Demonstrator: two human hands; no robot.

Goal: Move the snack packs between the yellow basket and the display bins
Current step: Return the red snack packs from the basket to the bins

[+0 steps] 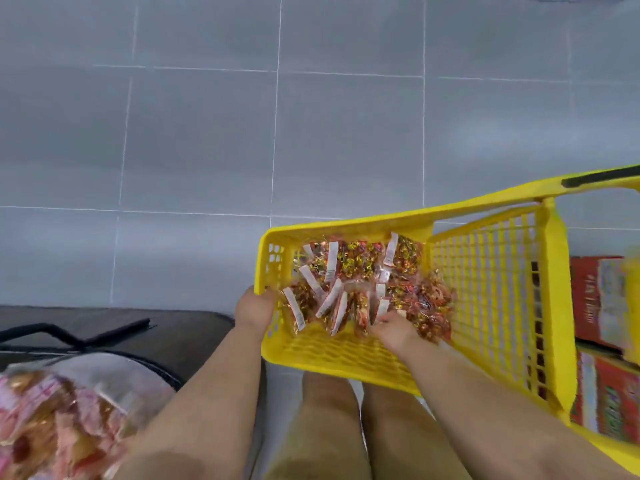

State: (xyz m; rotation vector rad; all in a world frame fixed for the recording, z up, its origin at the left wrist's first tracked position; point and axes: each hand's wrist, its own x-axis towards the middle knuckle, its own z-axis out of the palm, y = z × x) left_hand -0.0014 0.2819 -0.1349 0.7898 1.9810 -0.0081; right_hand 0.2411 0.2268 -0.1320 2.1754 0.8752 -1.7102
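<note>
Left grip [254, 306] clamps the yellow basket [346, 225] at its left end rim, forearm straight. Snack packs [356, 261], clear bags of red-gold sweets with white label strips, are heaped inside; the near mesh bottom is bare. Right grip [394, 329] reaches in, fingers curled onto the packs. Grey floor [173, 133] lies open beyond.

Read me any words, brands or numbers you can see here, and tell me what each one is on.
None can be read.
White labels on the snack packs in the yellow basket: too small.
Red boxes on the right: print blurred.
Pink bags, lower left: blurred.
</note>
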